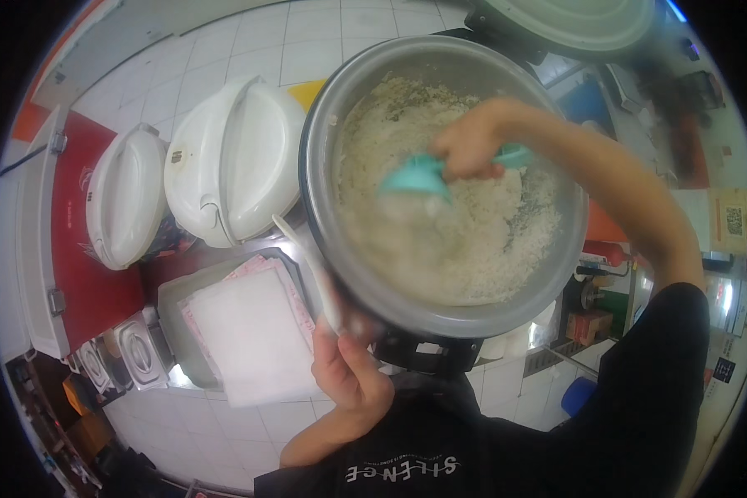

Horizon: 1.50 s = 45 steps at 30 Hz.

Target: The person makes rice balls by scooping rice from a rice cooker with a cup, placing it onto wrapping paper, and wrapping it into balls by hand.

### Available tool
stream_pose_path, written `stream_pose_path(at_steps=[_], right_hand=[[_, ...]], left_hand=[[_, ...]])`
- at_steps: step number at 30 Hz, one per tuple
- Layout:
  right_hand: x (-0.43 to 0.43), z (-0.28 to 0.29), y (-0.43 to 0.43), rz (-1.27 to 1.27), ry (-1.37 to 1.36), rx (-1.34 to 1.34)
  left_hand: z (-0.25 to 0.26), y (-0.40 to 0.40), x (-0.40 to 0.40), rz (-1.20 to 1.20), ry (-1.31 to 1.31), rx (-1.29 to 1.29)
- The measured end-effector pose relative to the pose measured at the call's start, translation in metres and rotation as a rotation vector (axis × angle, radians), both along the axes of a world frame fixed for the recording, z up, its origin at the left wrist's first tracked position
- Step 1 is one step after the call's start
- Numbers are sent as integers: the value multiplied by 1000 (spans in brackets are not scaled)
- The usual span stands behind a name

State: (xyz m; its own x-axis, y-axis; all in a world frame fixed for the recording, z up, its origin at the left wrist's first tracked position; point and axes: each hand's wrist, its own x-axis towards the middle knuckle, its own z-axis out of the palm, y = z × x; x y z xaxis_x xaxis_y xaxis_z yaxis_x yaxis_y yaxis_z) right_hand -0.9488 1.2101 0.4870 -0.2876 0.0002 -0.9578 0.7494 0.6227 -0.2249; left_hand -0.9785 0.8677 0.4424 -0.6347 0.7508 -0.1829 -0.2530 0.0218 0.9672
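Over a large round metal pot (448, 320) of steaming cooked rice (498, 261), my right hand (473, 143) grips a turquoise plastic scoop (414, 177). The scoop's lower part is blurred against the rice, near the middle of the pot. At the pot's near left edge, my left hand (352, 370) holds a long pale spoon or paddle (311, 267) that points up and away. Steam or blur hides part of the left fingers. Left of that hand lies a stack of white sheets (249, 336) on pink patterned ones, over a grey tray.
Two white lidded containers (243, 162) (127, 196) stand left of the pot. Stainless pans with lids (140, 352) sit at the lower left. The pot's raised round lid (579, 18) is at the top right. A blue bin (577, 397) stands on the tiled floor.
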Motion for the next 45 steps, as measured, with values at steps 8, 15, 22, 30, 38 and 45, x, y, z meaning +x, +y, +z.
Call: stream_pose_path(at_steps=[8,15,22,30,38,45], right_hand=[[12,-65,-48,165,130,129],[40,-52,-16,-108,-140,-426],[99,19,6,-726,75,-520],[140,60,-58,-1504,673,-623],[125,65,-119,-1643,885,-338],[139,-18,-81,-1256,1108,14]], left_hand=[[0,13,4,17,81,16],[14,18,-8,-5,356,0],[46,22,-51,106,538,193],[110,94,-26,-111,652,117],[89,128,21,-289,971,157],[23,164,25,-375,941,312]])
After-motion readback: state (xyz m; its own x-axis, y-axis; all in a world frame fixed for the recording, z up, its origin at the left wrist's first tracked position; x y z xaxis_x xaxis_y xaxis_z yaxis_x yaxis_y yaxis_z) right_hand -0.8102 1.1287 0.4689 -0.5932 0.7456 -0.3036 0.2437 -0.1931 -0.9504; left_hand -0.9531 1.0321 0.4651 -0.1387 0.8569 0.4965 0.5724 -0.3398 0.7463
